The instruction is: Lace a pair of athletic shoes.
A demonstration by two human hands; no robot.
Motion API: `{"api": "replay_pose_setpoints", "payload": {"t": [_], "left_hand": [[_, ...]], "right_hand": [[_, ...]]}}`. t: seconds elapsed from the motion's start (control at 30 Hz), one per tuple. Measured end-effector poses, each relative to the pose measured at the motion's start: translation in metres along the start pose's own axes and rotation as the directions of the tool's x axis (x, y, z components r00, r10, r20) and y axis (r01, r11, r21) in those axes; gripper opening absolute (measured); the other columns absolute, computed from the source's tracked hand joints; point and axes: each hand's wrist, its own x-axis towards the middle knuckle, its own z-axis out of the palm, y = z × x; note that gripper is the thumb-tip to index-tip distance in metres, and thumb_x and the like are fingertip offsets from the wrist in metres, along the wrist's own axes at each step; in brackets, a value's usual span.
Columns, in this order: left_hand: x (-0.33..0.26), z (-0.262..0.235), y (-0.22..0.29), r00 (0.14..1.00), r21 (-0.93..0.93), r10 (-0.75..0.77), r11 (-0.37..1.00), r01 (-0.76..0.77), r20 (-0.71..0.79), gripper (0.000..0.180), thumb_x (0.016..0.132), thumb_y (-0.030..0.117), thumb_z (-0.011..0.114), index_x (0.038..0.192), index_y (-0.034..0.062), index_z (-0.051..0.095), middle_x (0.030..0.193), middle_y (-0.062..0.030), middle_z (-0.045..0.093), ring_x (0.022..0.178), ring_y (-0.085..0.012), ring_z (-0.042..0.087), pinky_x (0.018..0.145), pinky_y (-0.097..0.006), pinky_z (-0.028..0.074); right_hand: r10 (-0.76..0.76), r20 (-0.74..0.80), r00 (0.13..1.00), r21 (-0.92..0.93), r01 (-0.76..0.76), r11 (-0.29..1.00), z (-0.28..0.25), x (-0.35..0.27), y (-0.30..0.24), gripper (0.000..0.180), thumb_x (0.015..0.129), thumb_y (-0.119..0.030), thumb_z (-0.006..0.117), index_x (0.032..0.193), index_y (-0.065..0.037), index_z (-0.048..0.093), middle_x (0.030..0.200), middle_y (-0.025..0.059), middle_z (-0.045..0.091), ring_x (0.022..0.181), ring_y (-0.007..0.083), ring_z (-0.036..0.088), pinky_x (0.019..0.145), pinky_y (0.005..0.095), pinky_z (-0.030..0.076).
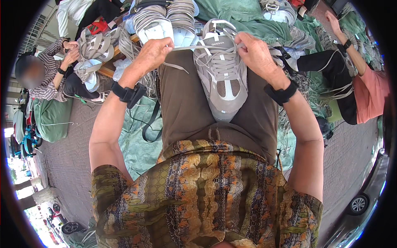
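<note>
**Grey sneaker on the lap, lace pulled taut between both hands**

Nearest the camera is a patterned brown and gold shirt point(198, 194), then dark brown trousers point(182, 103); a grey and white sneaker point(222, 74) rests on the person's right thigh, toe toward the body, tongue and eyelets facing up; a flat grey lace point(194, 48) runs level across its far end; the left hand point(151, 53) is closed around one end of that lace, well to the left of the shoe; the right hand point(256, 51) is pinched shut on the other end, just beside the shoe's collar; each wrist carries a black band; beyond the knees lie more grey sneakers point(165, 20) on green sheeting point(244, 16); far left, a seated person in a striped shirt point(49, 78) holds another shoe; far right, another person's arm point(351, 49) reaches out.
</note>
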Motion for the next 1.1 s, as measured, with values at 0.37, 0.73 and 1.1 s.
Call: {"api": "replay_pose_setpoints", "payload": {"t": [0.37, 0.73, 1.1], "left_hand": [[-0.014, 0.012, 0.001, 0.976, -0.306, -0.111, 0.937, 0.165, 0.188, 0.013, 0.093, 0.012, 0.055, 0.087, 0.0009, 0.057, 0.065, 0.0018, 0.044, 0.061, -0.0090, 0.043, 0.057, -0.028, 0.039], [-0.036, -0.017, -0.016, 0.964, -0.334, -0.134, 0.919, 0.207, 0.230, 0.011, 0.092, 0.012, 0.057, 0.087, 0.0015, 0.055, 0.065, -0.0033, 0.047, 0.062, -0.0139, 0.045, 0.060, -0.032, 0.041], [-0.032, -0.002, -0.045, 0.969, -0.199, -0.210, 0.952, 0.233, 0.133, 0.009, 0.093, 0.009, 0.055, 0.088, 0.0017, 0.056, 0.067, -0.0035, 0.048, 0.065, -0.0121, 0.047, 0.065, -0.030, 0.043]], "right_hand": [[0.384, 0.039, 0.923, 0.359, -0.371, 0.856, 0.006, 0.003, -0.013, 0.017, 0.088, -0.015, 0.062, 0.100, -0.004, 0.066, 0.081, 0.0118, 0.066, 0.068, 0.0219, 0.062, 0.063, 0.0352, 0.050], [0.266, 0.438, 0.859, 0.693, -0.511, 0.509, -0.016, -0.023, -0.013, 0.011, 0.092, -0.012, 0.061, 0.090, -0.002, 0.062, 0.093, -0.0003, 0.059, 0.071, 0.0064, 0.053, 0.066, 0.0216, 0.045], [0.085, 0.054, 0.995, 0.003, -0.086, 0.996, -0.004, -0.024, -0.012, 0.005, 0.086, -0.010, 0.062, 0.088, -0.006, 0.061, 0.093, 0.0122, 0.061, 0.079, 0.0374, 0.061, 0.068, 0.0442, 0.051]]}}
